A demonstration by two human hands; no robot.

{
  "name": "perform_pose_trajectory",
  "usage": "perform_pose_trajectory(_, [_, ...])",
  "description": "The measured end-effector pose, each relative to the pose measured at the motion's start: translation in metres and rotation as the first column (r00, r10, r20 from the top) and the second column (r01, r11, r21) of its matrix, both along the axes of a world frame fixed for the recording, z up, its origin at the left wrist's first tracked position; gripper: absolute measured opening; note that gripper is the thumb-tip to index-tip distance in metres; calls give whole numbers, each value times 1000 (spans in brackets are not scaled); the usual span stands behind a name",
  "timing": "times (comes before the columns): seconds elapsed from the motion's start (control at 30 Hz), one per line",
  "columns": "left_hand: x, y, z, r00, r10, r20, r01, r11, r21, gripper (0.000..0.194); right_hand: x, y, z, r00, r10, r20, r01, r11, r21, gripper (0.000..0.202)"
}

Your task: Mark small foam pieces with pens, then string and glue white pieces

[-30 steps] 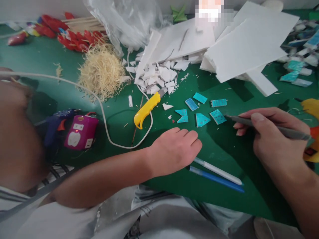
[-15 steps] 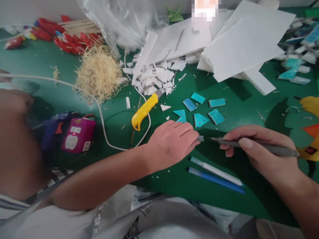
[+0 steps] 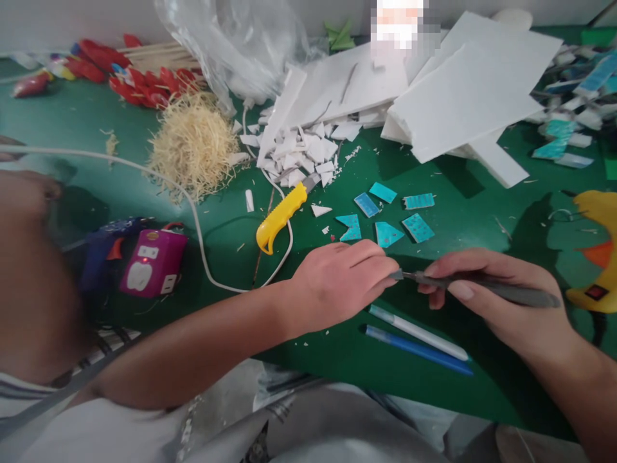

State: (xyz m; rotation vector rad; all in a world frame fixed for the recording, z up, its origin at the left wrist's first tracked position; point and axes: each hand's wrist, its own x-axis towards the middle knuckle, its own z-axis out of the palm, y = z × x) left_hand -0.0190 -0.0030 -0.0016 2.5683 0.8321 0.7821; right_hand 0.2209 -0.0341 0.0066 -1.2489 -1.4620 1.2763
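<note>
My right hand point(image 3: 520, 308) pinches a grey pen point(image 3: 515, 293), its tip pointing left. My left hand point(image 3: 340, 280) is closed with its back up, and a small grey cap point(image 3: 396, 274) sticks out between its fingers. Tip and cap meet just right of my left knuckles. Below them lie a white pen with a green end point(image 3: 424, 334) and a blue pen point(image 3: 419, 350). Beyond my left hand are several blue-green painted foam pieces, among them a notched one point(image 3: 349, 227) and a spotted one point(image 3: 418, 227).
A yellow-handled cutter point(image 3: 282, 215) lies by a white cable point(image 3: 200, 235) and a purple power adapter point(image 3: 154, 262). White foam scraps point(image 3: 303, 151), foam boards point(image 3: 475, 96) and straw point(image 3: 193, 148) stand behind. A yellow tool point(image 3: 595, 257) is at right, another person's arm point(image 3: 33, 257) at left.
My right hand has moved left with the pen, closing the gap between its tip and the cap in my left hand. The camera view has shifted slightly.
</note>
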Motion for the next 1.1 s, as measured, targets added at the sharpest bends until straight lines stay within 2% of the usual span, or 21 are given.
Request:
perform_pose_trajectory(0.1, [4, -2, 2, 982, -7, 186, 54, 967, -249, 13, 2, -1, -1, 999, 31, -38, -32, 999, -6, 13])
perform_pose_trajectory(0.17, [8, -5, 5, 943, 69, 326, 90, 890, -447, 5, 4, -1, 1, 995, 63, -79, -63, 998, -3, 13])
perform_pose_trajectory(0.2, [10, -6, 6, 912, 145, 383, 104, 822, -560, 4, 4, 0, 2, 992, 79, -100, -79, 997, 5, 12])
perform_pose_trajectory(0.23, [13, -8, 8, 879, 236, 415, 133, 714, -688, 3, 4, 1, 4, 989, 98, -115, -97, 995, 13, 11])
perform_pose_trajectory(0.3, [18, -10, 12, 802, 429, 416, 224, 430, -875, 7, 5, 2, 7, 983, 133, -129, -128, 991, 45, 11])
perform_pose_trajectory(0.33, [20, -11, 13, 772, 498, 395, 281, 290, -915, 8, 6, 3, 7, 981, 143, -134, -135, 988, 70, 12])
perform_pose_trajectory(0.37, [22, -11, 15, 746, 552, 372, 327, 183, -927, 9, 6, 3, 8, 980, 148, -134, -136, 986, 92, 14])
perform_pose_trajectory(0.4, [23, -11, 16, 727, 588, 355, 370, 99, -924, 11, 7, 3, 7, 980, 145, -137, -129, 985, 118, 15])
perform_pose_trajectory(0.47, [26, -10, 17, 689, 635, 348, 440, 15, -898, 14, 9, 2, 6, 982, 133, -131, -117, 985, 127, 18])
perform_pose_trajectory(0.57, [29, -9, 14, 650, 662, 373, 507, -12, -862, 15, 10, 2, 5, 980, 139, -141, -121, 984, 128, 22])
perform_pose_trajectory(0.7, [32, -12, 9, 641, 673, 369, 482, 21, -876, 17, 9, 3, 10, 982, 115, -149, -106, 992, 68, 22])
perform_pose_trajectory(0.83, [33, -14, 8, 670, 633, 387, 418, 110, -902, 18, 7, 5, 14, 984, 76, -160, -76, 997, 6, 17])
perform_pose_trajectory(1.1, [37, -18, 5, 698, 524, 488, 361, 330, -872, 10, 4, 10, 12, 942, 171, -289, -180, 984, -4, 19])
